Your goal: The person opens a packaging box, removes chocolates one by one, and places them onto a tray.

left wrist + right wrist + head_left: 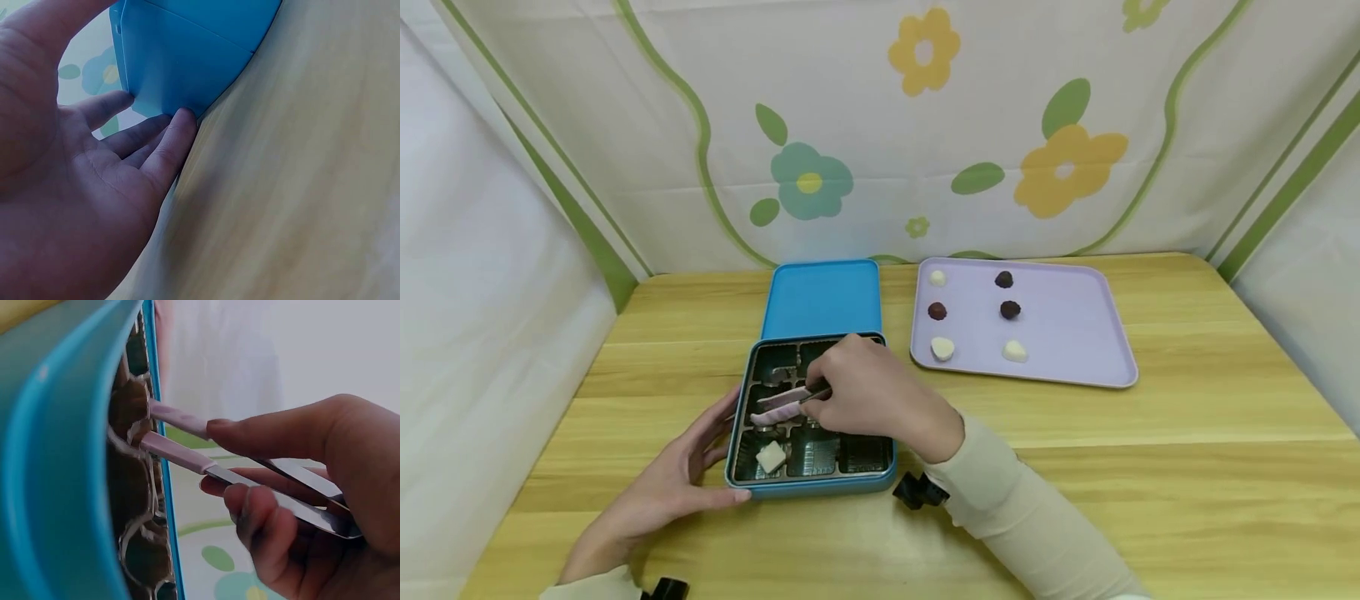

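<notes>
My right hand [868,387] holds tweezers [187,456] with pale pink tips, reaching over a blue box [820,486] with a dark divided insert. The two tips stand apart over the left compartments, and I see nothing between them. A white square chocolate [771,457] lies in the front-left compartment. My left hand [673,479] rests against the left side of the box. Its thumb touches the front-left corner, and its fingers [169,147] lie fairly straight along the blue wall. The right hand hides part of the insert.
The blue lid [823,300] lies folded back behind the box. To the right, a lilac tray [1075,333] bears several chocolates, among them a dark one [1010,310], a brown one [937,311] and a white one [942,348]. A flowered cloth [865,100] hangs behind the wooden table [1075,458].
</notes>
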`<state>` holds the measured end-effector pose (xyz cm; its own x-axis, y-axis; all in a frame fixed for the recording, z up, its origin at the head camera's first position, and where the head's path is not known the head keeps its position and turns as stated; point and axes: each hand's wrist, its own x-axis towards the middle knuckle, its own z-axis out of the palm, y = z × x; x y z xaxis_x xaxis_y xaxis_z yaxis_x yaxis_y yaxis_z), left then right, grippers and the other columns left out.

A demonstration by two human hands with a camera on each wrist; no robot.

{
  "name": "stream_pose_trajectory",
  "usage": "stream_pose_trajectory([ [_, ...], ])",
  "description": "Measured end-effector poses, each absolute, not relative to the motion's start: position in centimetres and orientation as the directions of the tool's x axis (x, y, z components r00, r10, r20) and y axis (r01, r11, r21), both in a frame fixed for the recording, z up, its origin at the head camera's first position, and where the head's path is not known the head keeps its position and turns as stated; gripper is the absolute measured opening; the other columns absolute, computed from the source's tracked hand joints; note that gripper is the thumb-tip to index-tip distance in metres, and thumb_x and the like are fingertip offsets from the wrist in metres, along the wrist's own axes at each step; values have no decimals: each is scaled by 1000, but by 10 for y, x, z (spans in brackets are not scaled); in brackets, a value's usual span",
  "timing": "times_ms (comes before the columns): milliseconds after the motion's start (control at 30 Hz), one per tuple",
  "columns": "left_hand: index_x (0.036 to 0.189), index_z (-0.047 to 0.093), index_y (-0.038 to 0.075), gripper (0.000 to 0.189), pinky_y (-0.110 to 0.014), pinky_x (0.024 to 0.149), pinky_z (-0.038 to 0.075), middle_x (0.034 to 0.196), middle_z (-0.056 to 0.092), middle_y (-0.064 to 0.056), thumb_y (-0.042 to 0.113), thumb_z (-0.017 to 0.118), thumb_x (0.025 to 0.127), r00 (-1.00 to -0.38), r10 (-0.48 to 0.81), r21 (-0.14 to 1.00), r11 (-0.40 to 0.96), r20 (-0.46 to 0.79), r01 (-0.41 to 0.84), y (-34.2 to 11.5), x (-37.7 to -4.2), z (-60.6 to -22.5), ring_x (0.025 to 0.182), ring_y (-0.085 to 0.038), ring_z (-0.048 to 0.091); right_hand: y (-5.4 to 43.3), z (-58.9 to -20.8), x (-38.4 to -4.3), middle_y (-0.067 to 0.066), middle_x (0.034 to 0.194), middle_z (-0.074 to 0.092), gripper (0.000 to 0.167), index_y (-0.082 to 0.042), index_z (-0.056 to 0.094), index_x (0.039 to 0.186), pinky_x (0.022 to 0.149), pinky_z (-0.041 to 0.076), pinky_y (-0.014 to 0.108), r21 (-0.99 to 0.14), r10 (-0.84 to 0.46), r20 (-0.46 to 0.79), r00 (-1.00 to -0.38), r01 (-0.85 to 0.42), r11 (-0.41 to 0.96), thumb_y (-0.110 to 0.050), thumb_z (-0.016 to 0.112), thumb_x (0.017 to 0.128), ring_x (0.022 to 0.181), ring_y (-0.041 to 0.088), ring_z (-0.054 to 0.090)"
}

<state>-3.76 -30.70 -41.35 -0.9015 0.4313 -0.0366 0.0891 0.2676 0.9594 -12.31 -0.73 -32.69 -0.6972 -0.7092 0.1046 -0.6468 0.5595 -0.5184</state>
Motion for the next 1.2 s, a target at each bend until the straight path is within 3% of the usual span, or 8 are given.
stream_pose_trajectory([
  [100, 175, 15, 21, 114, -8, 113, 43, 176, 20, -31, -4, 84, 87, -902, 430, 959, 265, -28, 97, -307, -38, -414, 148, 11, 40, -6, -329, -125, -7, 60, 62, 9, -11, 84, 90, 56, 35, 20, -549, -702, 149, -696, -649, 526, -19, 81, 94, 50, 3, 39],
  [200, 175, 15, 20, 115, -8, 113, 41, 175, 19, -33, -4, 84, 87, -904, 426, 960, 264, -25, 98, -307, -39, -415, 147, 12, 41, 1, -331, -129, -1, 75, 78, 13, -8, 86, 100, 53, 37, 17, -600, -681, 197, -705, -636, 485, -18, 85, 92, 48, 2, 46],
  [267, 175, 15, 20, 115, -8, 113, 41, 174, 19, -34, -4, 85, 86, -906, 422, 959, 268, -27, 96, -307, -39, -415, 146, 12, 41, 6, -334, -132, 0, 77, 79, 13, -8, 86, 99, 49, 34, 17, -635, -664, 205, -719, -614, 469, -19, 86, 92, 48, 2, 45],
  [367, 175, 15, 20, 116, -8, 113, 41, 174, 20, -34, -3, 85, 86, -909, 416, 958, 274, -36, 87, -307, -38, -414, 145, 13, 42, 12, -335, -135, 0, 79, 79, 14, -8, 87, 99, 47, 35, 18, -693, -642, 174, -747, -556, 459, -19, 86, 91, 49, 3, 47],
  [600, 175, 15, 21, 115, -8, 112, 42, 174, 20, -34, -3, 85, 86, -908, 418, 958, 274, -37, 88, -307, -37, -414, 145, 13, 42, 23, -336, -140, 0, 95, 82, 17, -12, 87, 105, 52, 47, 24, -796, -591, 82, -802, -410, 446, -22, 86, 91, 58, 9, 60],
  [800, 174, 16, 19, 114, -8, 113, 41, 174, 21, -34, -3, 85, 86, -907, 418, 958, 272, -38, 85, -307, -36, -415, 145, 11, 44, 27, -340, -142, -1, 86, 80, 19, -12, 86, 107, 54, 57, 32, -877, -572, 34, -820, -298, 376, -23, 87, 91, 51, 17, 66],
  [1067, 174, 17, 21, 113, -8, 113, 41, 175, 21, -30, -1, 86, 87, -907, 420, 958, 275, -46, 79, -305, -36, -415, 145, 11, 43, 41, -353, -142, 2, 76, 78, 19, -15, 87, 105, 49, 47, 28, -917, -510, 33, -860, -228, 326, -24, 89, 89, 52, 26, 67],
  [1200, 174, 17, 20, 115, -8, 112, 42, 175, 22, -32, -3, 86, 85, -910, 412, 959, 272, -40, 81, -305, -36, -415, 145, 12, 43, 55, -358, -144, 4, 75, 77, 18, -12, 86, 103, 48, 49, 27, -944, -470, 34, -882, -183, 275, -21, 90, 88, 52, 26, 64],
])
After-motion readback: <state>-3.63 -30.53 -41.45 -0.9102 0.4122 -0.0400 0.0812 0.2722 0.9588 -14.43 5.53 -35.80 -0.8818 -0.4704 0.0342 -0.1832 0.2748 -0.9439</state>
